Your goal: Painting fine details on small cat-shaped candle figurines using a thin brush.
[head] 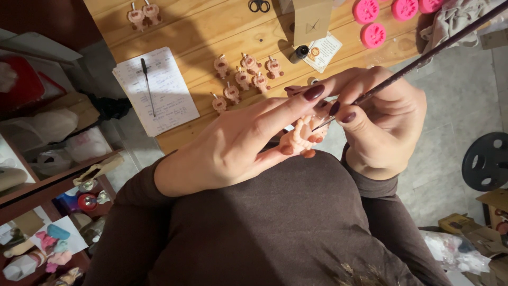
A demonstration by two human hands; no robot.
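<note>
My left hand (pixel 238 145) holds a small peach-coloured clay figurine (pixel 300 139) between thumb and fingers, close above my lap. My right hand (pixel 383 124) grips a thin dark paintbrush (pixel 423 59), its fine tip touching the figurine. The brush handle runs up to the right corner. Both hands have dark red nails. Several similar small pinkish figurines (pixel 243 77) lie on the wooden table (pixel 211 32) beyond my hands.
A sheet of paper with a black pen (pixel 153 87) lies at the table's left edge. Scissors (pixel 259 6), a small dark bottle (pixel 299 53), a card and pink round moulds (pixel 373 34) sit farther back. Cluttered shelves (pixel 47 185) stand at left; boxes and a black wheel (pixel 487 161) at right.
</note>
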